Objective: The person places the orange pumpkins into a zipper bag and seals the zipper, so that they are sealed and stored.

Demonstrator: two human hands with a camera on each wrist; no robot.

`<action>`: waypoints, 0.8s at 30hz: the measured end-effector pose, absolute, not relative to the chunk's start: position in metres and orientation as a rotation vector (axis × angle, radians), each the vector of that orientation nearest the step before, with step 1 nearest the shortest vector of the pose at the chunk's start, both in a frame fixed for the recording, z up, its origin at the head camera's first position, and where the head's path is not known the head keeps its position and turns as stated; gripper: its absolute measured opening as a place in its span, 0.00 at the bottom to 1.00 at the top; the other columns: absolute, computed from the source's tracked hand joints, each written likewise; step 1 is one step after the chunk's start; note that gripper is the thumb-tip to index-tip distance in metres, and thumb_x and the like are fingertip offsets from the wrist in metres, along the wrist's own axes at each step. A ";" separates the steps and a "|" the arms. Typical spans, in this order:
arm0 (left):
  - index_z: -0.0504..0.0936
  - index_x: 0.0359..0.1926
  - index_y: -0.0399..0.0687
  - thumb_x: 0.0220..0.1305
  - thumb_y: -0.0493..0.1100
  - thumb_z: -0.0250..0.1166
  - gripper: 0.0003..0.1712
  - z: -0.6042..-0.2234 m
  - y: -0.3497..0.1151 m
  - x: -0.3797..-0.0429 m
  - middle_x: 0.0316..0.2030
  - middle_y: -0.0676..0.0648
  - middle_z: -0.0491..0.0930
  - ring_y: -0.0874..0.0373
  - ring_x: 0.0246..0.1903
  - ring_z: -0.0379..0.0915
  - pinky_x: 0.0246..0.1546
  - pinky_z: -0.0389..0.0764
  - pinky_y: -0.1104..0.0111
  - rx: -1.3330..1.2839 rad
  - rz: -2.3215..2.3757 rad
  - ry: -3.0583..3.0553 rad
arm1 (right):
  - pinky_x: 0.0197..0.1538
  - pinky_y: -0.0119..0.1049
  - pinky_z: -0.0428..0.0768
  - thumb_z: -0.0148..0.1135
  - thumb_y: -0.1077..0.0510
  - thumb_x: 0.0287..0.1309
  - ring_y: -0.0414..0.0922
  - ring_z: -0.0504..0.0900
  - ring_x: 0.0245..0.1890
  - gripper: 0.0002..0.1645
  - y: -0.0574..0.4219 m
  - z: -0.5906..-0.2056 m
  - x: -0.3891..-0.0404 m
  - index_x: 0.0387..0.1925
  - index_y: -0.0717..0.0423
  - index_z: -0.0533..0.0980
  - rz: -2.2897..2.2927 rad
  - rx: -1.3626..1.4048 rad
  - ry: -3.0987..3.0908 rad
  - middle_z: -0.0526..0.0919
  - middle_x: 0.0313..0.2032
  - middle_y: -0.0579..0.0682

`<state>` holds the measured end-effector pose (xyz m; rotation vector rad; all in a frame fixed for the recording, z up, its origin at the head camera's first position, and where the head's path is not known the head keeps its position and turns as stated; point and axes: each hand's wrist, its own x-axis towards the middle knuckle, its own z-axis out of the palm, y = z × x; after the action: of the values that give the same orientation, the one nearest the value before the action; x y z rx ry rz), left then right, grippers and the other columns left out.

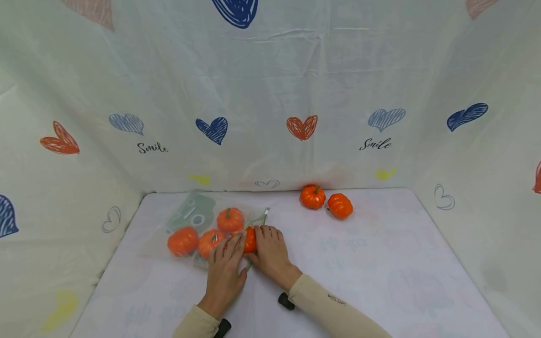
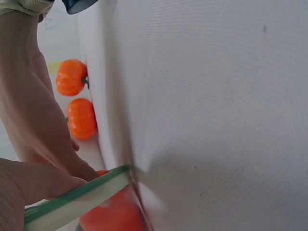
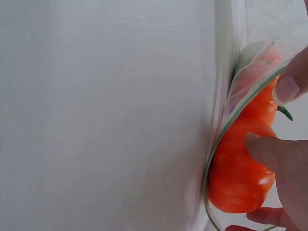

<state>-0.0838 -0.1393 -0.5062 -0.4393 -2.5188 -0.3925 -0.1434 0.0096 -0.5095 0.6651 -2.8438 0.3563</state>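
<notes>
A clear zip bag [image 1: 196,260] with a green seal strip [image 2: 79,195] lies on the left of the table, its mouth facing right. Several small orange pumpkins [image 1: 182,241] with green stems show through its film. My left hand [image 1: 226,270] is at the mouth, with fingers over the upper film and holding the edge by the strip. The right hand [image 1: 272,253] grips another pumpkin [image 3: 240,173] at the mouth, thumb on its side and fingers around it. In the right wrist view the green edge curves beside this pumpkin. My left fingers partly hide it in the head view.
Two more pumpkins, one upright [image 1: 313,196] and one on its side [image 1: 340,206], sit at the table's back edge, right of centre. A white table [image 1: 372,281] spreads beneath. Cloth walls [image 1: 262,84] with printed hearts enclose the back and sides.
</notes>
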 end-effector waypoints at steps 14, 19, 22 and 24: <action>0.78 0.69 0.36 0.29 0.32 0.89 0.57 -0.503 -0.138 -0.085 0.64 0.41 0.78 0.39 0.61 0.70 0.56 0.72 0.45 -0.427 -0.402 -2.536 | 0.63 0.50 0.78 0.79 0.39 0.56 0.55 0.79 0.56 0.43 0.008 -0.512 -0.146 0.65 0.56 0.76 0.385 0.600 -2.782 0.80 0.53 0.58; 0.78 0.69 0.36 0.28 0.32 0.90 0.58 -0.502 -0.137 -0.084 0.65 0.41 0.77 0.38 0.61 0.70 0.55 0.72 0.44 -0.430 -0.423 -2.528 | 0.63 0.53 0.77 0.80 0.42 0.56 0.58 0.78 0.57 0.42 0.031 -0.506 -0.146 0.65 0.59 0.76 0.479 0.571 -2.762 0.79 0.56 0.61; 0.79 0.68 0.36 0.28 0.31 0.90 0.58 -0.502 -0.137 -0.084 0.65 0.41 0.78 0.38 0.61 0.70 0.54 0.72 0.45 -0.432 -0.426 -2.522 | 0.64 0.54 0.76 0.79 0.43 0.58 0.59 0.77 0.58 0.43 0.052 -0.503 -0.149 0.66 0.61 0.75 0.518 0.526 -2.754 0.77 0.57 0.61; 0.78 0.68 0.36 0.28 0.31 0.89 0.57 -0.502 -0.137 -0.083 0.65 0.41 0.78 0.39 0.61 0.70 0.54 0.72 0.45 -0.430 -0.425 -2.523 | 0.64 0.55 0.76 0.79 0.44 0.59 0.60 0.76 0.59 0.42 0.066 -0.500 -0.152 0.67 0.61 0.75 0.548 0.480 -2.747 0.77 0.58 0.62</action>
<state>-0.0834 -0.1371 -0.5021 -0.4301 -2.5232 -0.4246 -0.1522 0.0665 -0.4998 0.4801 -2.7466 0.5483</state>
